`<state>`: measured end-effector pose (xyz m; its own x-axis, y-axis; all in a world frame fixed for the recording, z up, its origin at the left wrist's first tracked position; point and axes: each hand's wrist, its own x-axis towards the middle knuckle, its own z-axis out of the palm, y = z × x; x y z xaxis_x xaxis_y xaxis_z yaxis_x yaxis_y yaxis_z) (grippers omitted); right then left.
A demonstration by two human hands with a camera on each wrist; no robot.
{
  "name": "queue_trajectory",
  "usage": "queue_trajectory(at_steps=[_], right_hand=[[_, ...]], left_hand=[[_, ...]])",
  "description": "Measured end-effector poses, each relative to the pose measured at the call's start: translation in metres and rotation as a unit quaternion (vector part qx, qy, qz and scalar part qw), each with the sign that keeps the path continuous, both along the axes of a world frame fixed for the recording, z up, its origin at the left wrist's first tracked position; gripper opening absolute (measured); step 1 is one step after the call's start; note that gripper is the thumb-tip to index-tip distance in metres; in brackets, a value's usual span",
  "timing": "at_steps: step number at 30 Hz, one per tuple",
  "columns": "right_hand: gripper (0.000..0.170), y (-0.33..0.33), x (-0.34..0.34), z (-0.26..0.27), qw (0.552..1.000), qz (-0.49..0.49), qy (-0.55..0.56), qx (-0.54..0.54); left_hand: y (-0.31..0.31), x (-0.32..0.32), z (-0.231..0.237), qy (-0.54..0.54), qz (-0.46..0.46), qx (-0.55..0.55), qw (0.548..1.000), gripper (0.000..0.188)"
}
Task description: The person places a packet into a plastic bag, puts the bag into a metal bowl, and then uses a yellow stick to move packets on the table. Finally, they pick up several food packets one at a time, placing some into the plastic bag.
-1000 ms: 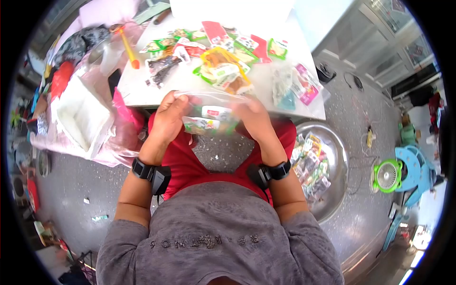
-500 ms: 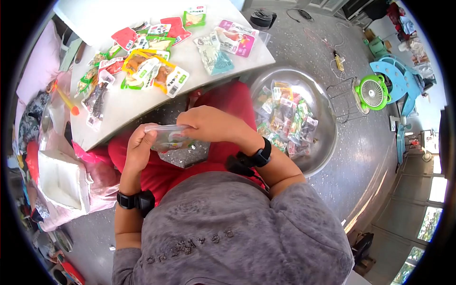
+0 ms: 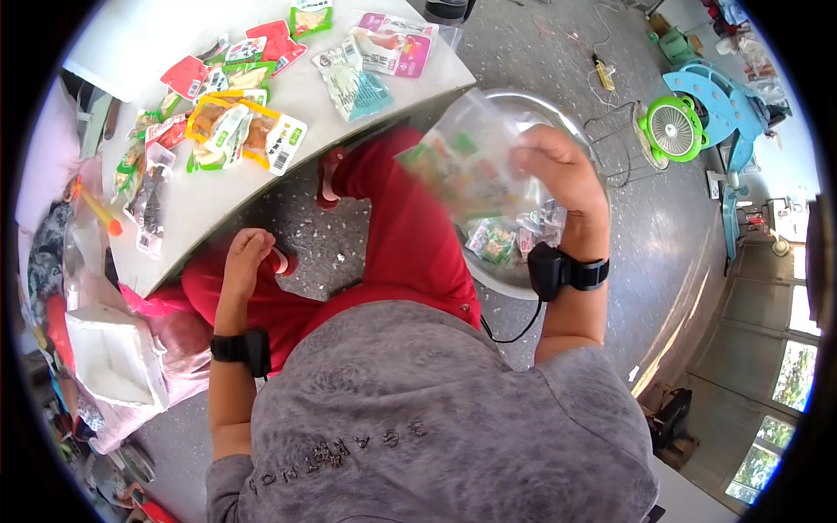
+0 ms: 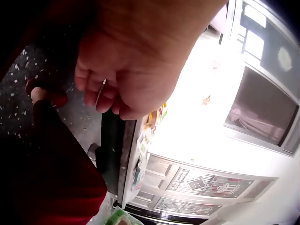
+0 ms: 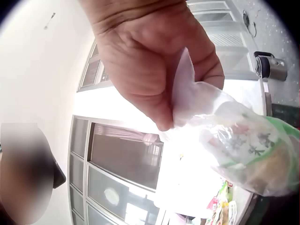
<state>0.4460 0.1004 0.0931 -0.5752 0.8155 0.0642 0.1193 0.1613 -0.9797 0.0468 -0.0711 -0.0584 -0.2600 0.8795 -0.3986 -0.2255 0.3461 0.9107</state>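
My right hand point(image 3: 565, 170) pinches a clear plastic bag point(image 3: 466, 157) by its edge, holding it up over the near side of the metal basin point(image 3: 608, 209). Green and white printed packaging shows through the plastic; in the right wrist view the bag point(image 5: 253, 145) hangs from thumb and fingers. Inside the basin lie several clear bags of small packets point(image 3: 494, 242), partly covered by the raised bag. My left hand point(image 3: 247, 257) is loosely curled above the left thigh, by the table's front edge, and the left wrist view shows nothing held in its fingers point(image 4: 105, 101).
Colourful snack packets point(image 3: 228, 126) are spread over the white table point(image 3: 340, 144). A teal-and-white packet point(image 3: 357, 91) and a pink pouch point(image 3: 397, 44) lie near its right end. A white foam box point(image 3: 113, 353) stands at left; a green fan point(image 3: 673, 129) is beyond the basin.
Both hands held the bag over the lap before. The left hand has let go, and the right hand has carried the bag rightward over the basin. The head view has turned right.
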Motion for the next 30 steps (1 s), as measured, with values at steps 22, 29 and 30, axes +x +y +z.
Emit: queue_trajectory(at_steps=[22, 29, 30], right_hand=[[0.007, 0.012, 0.146, -0.283, 0.872, -0.381, -0.272, -0.141], [0.013, 0.044, 0.080, -0.270, 0.882, -0.417, -0.067, -0.210], [0.012, 0.049, 0.069, -0.263, 0.897, -0.385, -0.048, -0.214]], left_hand=[[-0.023, -0.009, -0.039, 0.043, 0.013, -0.103, 0.994, 0.011], [-0.025, -0.009, -0.038, 0.025, 0.016, -0.064, 0.998, 0.008], [-0.027, -0.012, -0.045, 0.031, 0.020, -0.053, 0.998, 0.007]])
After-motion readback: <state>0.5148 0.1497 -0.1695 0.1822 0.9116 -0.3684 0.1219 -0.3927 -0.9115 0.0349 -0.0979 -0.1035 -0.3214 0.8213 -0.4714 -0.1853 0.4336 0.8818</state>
